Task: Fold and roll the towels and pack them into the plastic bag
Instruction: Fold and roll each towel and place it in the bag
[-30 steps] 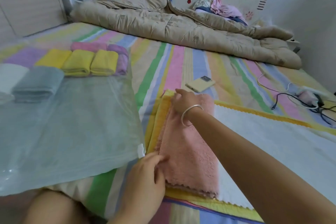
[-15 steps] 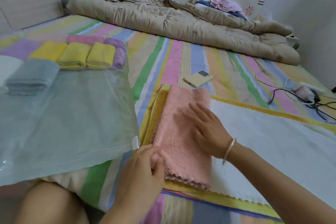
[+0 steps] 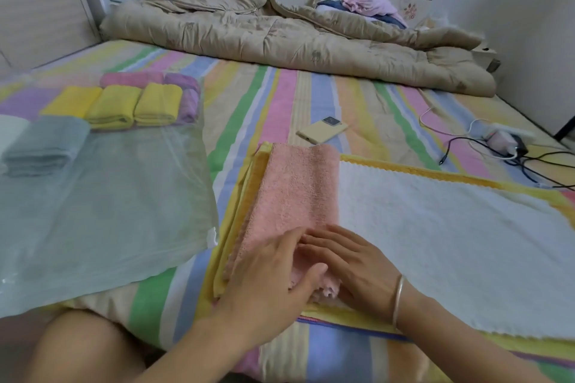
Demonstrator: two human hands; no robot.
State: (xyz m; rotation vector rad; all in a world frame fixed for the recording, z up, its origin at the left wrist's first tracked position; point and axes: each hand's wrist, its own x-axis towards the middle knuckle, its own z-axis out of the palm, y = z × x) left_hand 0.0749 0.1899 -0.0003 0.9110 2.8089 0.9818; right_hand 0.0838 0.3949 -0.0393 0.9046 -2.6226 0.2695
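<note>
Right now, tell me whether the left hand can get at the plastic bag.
Probably yes. The left hand rests on the pink towel, and the plastic bag lies flat just left of it, with nothing raised between.

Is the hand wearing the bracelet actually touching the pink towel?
Touching. The head view shows the right hand lying flat on the near end of the pink towel, with no gap, beside the left hand.
</note>
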